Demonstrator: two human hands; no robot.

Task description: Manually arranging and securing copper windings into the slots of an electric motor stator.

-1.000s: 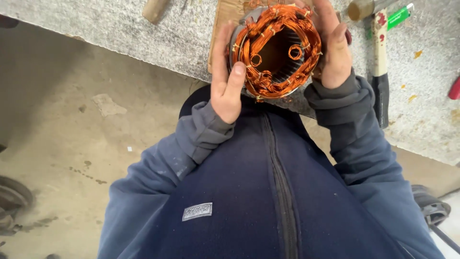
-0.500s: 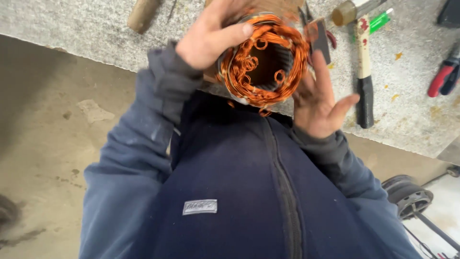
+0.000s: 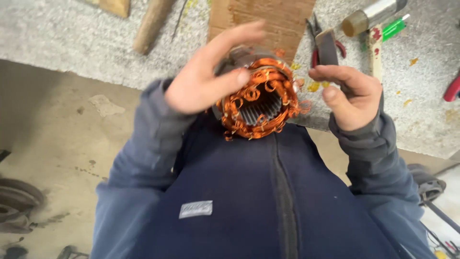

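Note:
A motor stator point(image 3: 261, 103) with orange copper windings and a toothed steel bore sits tilted at chest height, against my dark blue jacket and the edge of the grey bench point(image 3: 72, 43). My left hand point(image 3: 201, 81) grips it from the left. The thumb presses on the front coils and the blurred fingers reach over its top. My right hand point(image 3: 352, 98) hovers just right of the stator with its fingers loosely curled. It holds nothing and is a little apart from the windings.
On the bench lie a brown board point(image 3: 273, 17), a wooden handle point(image 3: 151, 24), red-handled pliers point(image 3: 314, 43), a metal-headed mallet point(image 3: 371, 17), a green tool point(image 3: 395, 29) and a red-handled tool point(image 3: 451, 88). Round metal parts point(image 3: 17, 196) lie on the concrete floor at left, and a wheel point(image 3: 426, 184) at right.
The stator has tipped so its bore faces me more. My right hand has come off its side and drawn away to the right. My left hand stays on top.

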